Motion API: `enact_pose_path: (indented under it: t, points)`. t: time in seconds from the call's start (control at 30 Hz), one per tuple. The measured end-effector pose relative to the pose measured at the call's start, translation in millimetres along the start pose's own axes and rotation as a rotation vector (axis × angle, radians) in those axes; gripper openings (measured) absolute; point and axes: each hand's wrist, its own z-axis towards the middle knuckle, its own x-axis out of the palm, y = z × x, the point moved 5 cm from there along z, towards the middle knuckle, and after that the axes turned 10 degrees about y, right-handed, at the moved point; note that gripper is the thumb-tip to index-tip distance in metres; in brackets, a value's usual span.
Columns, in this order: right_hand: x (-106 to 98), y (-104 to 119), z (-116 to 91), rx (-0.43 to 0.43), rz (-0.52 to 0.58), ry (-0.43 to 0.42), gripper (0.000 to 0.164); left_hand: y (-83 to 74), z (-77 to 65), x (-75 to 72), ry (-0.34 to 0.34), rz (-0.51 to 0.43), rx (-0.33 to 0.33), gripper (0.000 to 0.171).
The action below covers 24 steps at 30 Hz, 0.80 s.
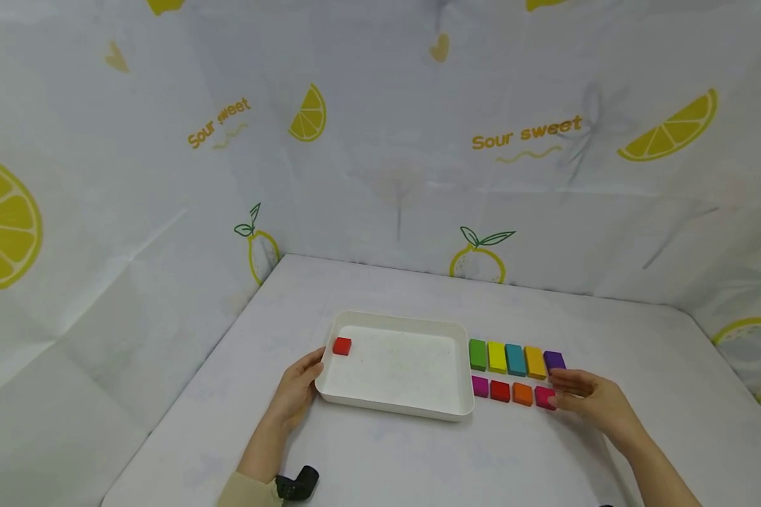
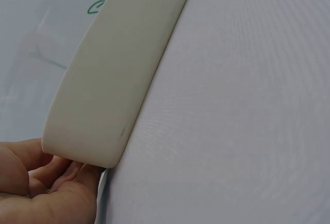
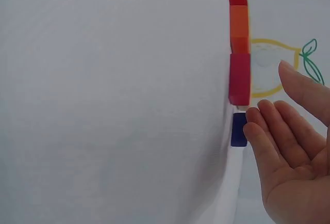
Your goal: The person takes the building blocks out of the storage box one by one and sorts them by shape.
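A white rectangular tray (image 1: 393,408) lies on the table, with one small red block (image 1: 342,346) inside near its left wall. My left hand (image 1: 297,391) holds the tray's left side by the near corner; in the left wrist view its bent fingers (image 2: 62,172) meet the tray's end wall. My right hand (image 1: 592,405) hovers at the right end of two rows of coloured blocks. Its fingertips are by the purple block (image 1: 554,360), and its thumb overlaps the crimson block (image 1: 545,397). In the right wrist view, thumb and fingers (image 3: 281,136) are spread apart with nothing between them.
Right of the tray, the back row has green (image 1: 478,354), yellow (image 1: 497,357), blue (image 1: 516,360) and amber (image 1: 535,362) blocks. Smaller magenta (image 1: 480,386), red (image 1: 499,391) and orange (image 1: 523,393) ones form the front row. A lemon-print sheet (image 1: 380,176) hangs behind the table.
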Motion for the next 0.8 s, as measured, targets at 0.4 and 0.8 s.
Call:
enact_pose_path:
  t: [0.4, 0.8]
  points:
    - [11, 72, -8, -0.174, 0.037, -0.027, 0.062, -0.6, -0.3, 1.4, 0.012, -0.016, 0.007, 0.048]
    - [69, 148, 19, -0.328, 0.251, 0.098, 0.056, 0.0, -1.2, 0.0, 0.010, -0.003, -0.003, 0.047]
